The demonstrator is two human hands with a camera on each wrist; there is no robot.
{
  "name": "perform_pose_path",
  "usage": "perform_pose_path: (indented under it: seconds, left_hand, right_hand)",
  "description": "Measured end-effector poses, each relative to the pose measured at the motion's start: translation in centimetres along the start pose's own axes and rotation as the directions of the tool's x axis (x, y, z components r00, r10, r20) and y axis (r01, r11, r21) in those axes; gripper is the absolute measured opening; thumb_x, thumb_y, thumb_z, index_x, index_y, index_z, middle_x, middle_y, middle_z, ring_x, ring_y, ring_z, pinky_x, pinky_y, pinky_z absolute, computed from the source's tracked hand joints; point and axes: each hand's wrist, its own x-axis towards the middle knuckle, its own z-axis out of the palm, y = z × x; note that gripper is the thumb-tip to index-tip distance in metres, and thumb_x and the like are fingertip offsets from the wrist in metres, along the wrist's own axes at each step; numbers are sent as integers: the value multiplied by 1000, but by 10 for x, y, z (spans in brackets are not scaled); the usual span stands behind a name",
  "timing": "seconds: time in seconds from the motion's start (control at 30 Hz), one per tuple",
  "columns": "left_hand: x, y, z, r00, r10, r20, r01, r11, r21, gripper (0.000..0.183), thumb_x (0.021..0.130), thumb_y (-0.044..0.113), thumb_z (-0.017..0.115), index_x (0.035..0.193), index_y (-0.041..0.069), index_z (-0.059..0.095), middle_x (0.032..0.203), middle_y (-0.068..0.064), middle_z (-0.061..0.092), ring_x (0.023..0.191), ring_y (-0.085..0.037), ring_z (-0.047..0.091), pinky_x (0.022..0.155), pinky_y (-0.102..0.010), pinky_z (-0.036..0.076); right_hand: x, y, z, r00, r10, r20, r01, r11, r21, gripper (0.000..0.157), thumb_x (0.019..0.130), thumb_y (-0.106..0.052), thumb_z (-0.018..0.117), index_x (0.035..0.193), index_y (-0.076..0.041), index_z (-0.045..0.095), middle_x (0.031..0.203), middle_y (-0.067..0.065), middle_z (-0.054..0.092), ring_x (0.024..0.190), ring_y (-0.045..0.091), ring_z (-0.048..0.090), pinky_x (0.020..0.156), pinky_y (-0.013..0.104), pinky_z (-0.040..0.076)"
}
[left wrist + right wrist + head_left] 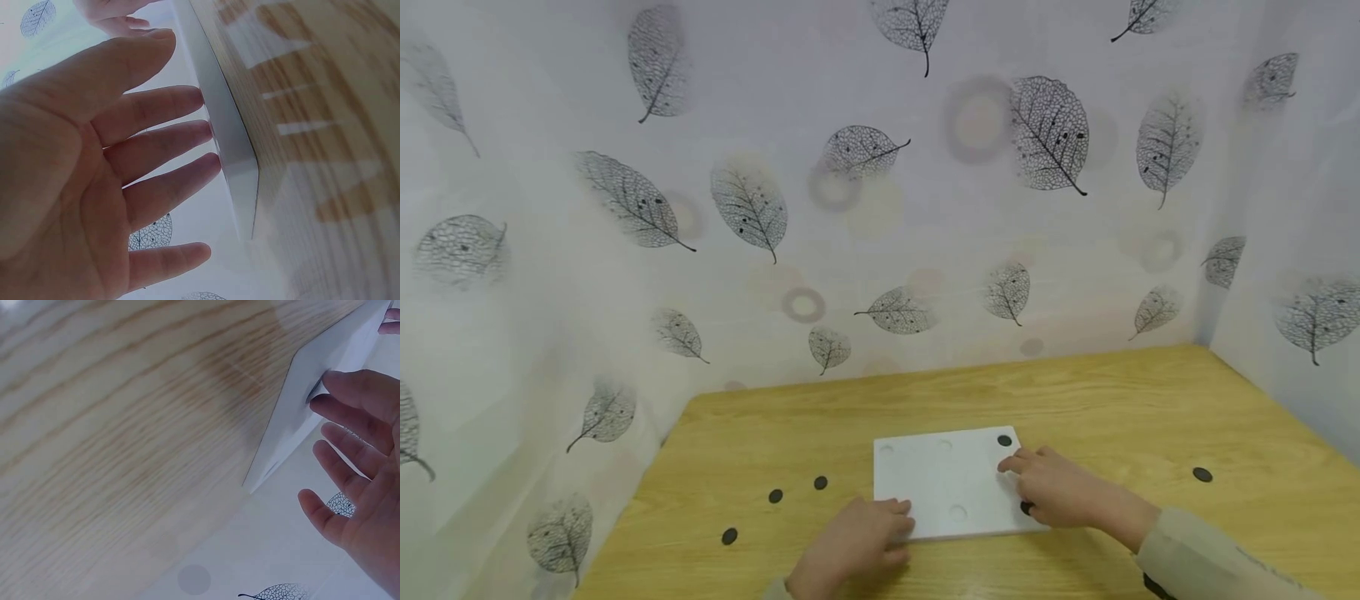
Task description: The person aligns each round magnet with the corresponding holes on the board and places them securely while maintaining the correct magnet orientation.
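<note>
A white board (940, 483) with shallow round recesses lies on the table. One black disc (1004, 441) sits in its far right recess. Another black disc (1026, 507) is at the near right corner, partly covered by my right hand (1056, 487). Seen from the right wrist, thumb and index fingertip meet at this near disc (316, 390), while the other fingers stay spread. My left hand (861, 537) rests at the board's near left corner. In the left wrist view its nearly straight fingers (169, 140) touch the board's side edge (228, 134).
Several loose black discs lie on the wooden table (1112, 400): three left of the board, including one disc (729, 536) farthest left, and another disc (1202, 474) far to the right. A leaf-patterned curtain (880, 208) surrounds the back and sides.
</note>
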Motion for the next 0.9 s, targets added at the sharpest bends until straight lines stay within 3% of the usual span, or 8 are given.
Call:
perform_pose_path:
  seconds: [0.37,0.6,0.9]
  left_hand:
    - [-1,2,-1,999,7,-36,-7,1000,-10,15,79,34,62,72,21,56,107,8,59,63,0,49,56,-17,37]
    - [-1,1,3,997,38,-68,-37,999,19,17,78,35,62,71,21,55,88,13,56,53,-2,36,52,-16,33]
    - [-1,2,2,998,27,-53,-27,1000,0,16,78,35,61,72,21,56,103,9,59,61,0,45,57,-17,38]
  right_hand:
    - [-2,1,-1,1000,10,6,-10,1000,8,16,65,-11,71,53,-13,60,105,5,58,97,22,50,71,41,42]
    - [-5,4,-2,999,48,24,-49,998,49,11,66,-13,72,60,-14,63,107,8,57,101,27,50,74,44,41]
    - [-18,24,-1,992,116,-39,-112,988,102,10,62,-11,73,70,-14,67,105,13,57,96,31,51,72,49,42]
